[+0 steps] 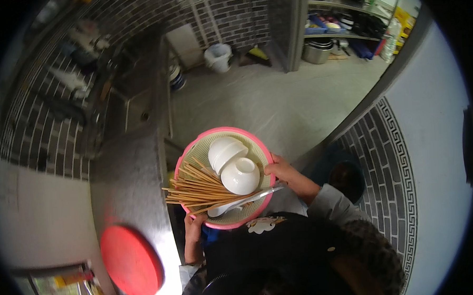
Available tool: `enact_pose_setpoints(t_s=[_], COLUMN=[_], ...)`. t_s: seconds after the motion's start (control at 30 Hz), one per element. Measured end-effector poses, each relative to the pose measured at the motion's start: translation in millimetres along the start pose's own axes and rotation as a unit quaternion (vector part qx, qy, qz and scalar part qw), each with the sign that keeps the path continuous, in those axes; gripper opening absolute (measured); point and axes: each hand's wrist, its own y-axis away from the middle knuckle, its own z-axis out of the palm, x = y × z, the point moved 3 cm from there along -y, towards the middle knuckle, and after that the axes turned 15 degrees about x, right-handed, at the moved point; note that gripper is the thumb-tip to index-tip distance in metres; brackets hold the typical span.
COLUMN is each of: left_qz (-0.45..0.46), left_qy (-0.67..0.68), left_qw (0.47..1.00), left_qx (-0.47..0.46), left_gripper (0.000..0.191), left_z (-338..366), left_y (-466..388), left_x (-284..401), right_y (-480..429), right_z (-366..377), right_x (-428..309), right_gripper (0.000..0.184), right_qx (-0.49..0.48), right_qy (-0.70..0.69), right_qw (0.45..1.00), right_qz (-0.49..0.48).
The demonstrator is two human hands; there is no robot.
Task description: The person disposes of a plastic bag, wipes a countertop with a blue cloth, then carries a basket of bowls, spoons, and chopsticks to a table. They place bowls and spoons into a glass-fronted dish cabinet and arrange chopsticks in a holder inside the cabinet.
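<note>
Both my hands carry a round plastic colander (222,130) with a pink rim and pale inside, held in front of my body. My left hand (194,225) grips its near left rim, and my right hand (280,170) grips the right rim. White bowls (241,177) lie in it, one upside down and others nested and tipped on their side. A bundle of wooden chopsticks (202,188) fans out over the left rim. Along the near side rests a large white spoon (230,206), its handle reaching over the right rim.
A steel counter (131,179) runs along my left, with a red round board (131,262) on it and a sink (138,112) further on. Ahead on the floor stand a white bucket (218,58) and a dustpan (256,56). Storage shelves (344,36) stand beyond a doorway; a dark bin (352,178) is at right.
</note>
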Motion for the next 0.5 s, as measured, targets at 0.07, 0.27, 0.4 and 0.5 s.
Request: enact_pose_setpoints(t_s=[0.07, 0.27, 0.4, 0.5], left_qz=[-0.006, 0.043, 0.046, 0.040], left_qy=[-0.006, -0.047, -0.074, -0.058], left_qw=[0.999, 0.980, 0.945, 0.912], left_qx=[-0.039, -0.187, -0.315, -0.403], left_gripper=[0.030, 0.026, 0.034, 0.041], left_z=[44.1, 208.2, 335.5, 429.5], left_y=[-36.2, -163.8, -245.7, -287.1], left_x=[18.7, 79.5, 126.7, 157.6], right_y=[-17.3, -111.8, -160.6, -179.9], right_z=[-29.4, -139.9, -205.5, -244.4], right_x=[-14.0, -50.6, -87.4, -112.3], right_gripper=[0.051, 0.054, 0.056, 0.058], right_qx=[0.022, 0.144, 0.269, 0.356], right_qy=[-0.028, -0.115, -0.113, -0.148], right_qw=[0.999, 0.981, 0.954, 0.918], right_qz=[-0.019, -0.059, -0.072, -0.088])
